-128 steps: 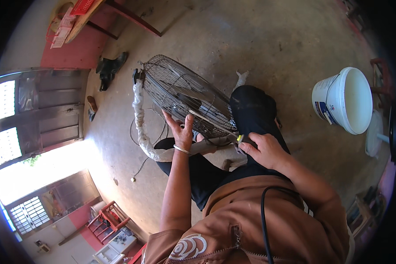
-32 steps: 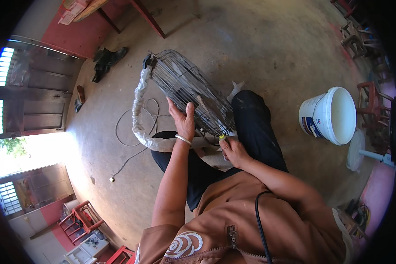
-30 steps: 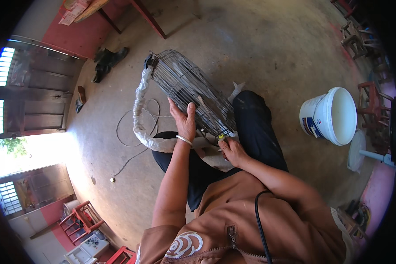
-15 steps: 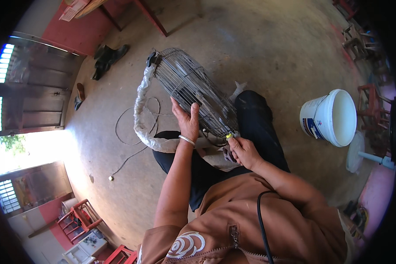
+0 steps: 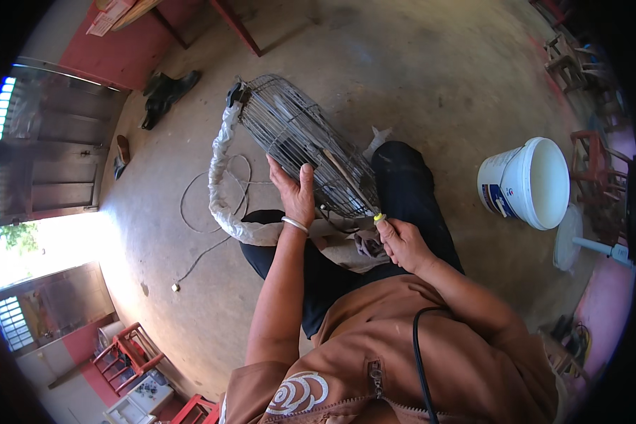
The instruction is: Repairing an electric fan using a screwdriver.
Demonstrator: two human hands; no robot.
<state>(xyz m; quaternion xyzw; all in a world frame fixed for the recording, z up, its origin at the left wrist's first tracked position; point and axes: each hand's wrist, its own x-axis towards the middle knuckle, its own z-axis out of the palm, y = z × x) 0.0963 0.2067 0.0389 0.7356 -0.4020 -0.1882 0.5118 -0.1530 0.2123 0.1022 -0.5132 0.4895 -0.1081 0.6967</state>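
Observation:
A grey wire fan guard (image 5: 283, 106) leans between my dark-trousered knees, its blades partly showing through the bars. My left hand (image 5: 293, 191) grips its near side, fingers and thumb spread against the wires. My right hand (image 5: 403, 244), by my right knee, is closed on the handle of a long thin tool (image 5: 360, 192) with a yellow collar (image 5: 378, 218); its shaft lies along the guard. Where the tip ends is unclear. A curved tube (image 5: 219, 177) wrapped in pale crumpled plastic runs from the dark fitting atop the guard down under my left wrist.
A white bucket (image 5: 505, 180) and a lid (image 5: 565, 237) sit at right, near red stools (image 5: 590, 162). A looped cord (image 5: 184, 198) lies left on the floor. Black boots (image 5: 166, 99) stand by an open door (image 5: 56, 162); a table (image 5: 148, 10) is at the top.
Compared with the earliest frame, the guard is turned more upright lengthwise. In the last second my right hand and tool handle have shifted right along its lower end; my left hand stays on it.

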